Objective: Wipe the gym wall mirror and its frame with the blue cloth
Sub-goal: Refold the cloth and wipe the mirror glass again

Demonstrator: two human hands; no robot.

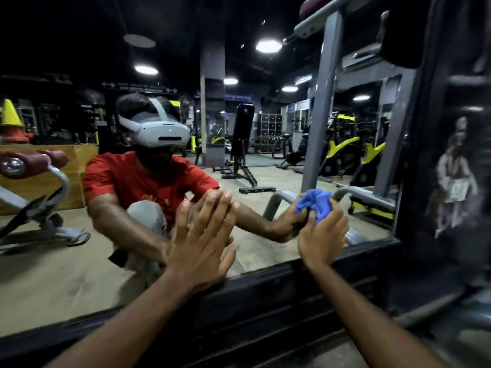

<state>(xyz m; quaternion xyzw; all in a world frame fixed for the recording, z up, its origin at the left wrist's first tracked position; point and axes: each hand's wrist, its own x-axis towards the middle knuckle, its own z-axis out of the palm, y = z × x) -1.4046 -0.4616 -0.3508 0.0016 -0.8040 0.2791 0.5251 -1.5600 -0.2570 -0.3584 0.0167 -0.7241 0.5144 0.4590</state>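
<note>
The left hand (202,243) lies flat on the mirror (265,168) — fingers straight, grasping nothing. The right hand (322,235) clutches the bunched blue cloth (316,204) against the glass, near the black frame (279,290).

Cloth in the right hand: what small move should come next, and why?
Probably a short stroke with the right hand along the mirror toward the right side of the frame. That hand grips the bunched cloth against the mirror near its lower right corner, while the left hand lies flat on the mirror, seemingly as a brace.
</note>
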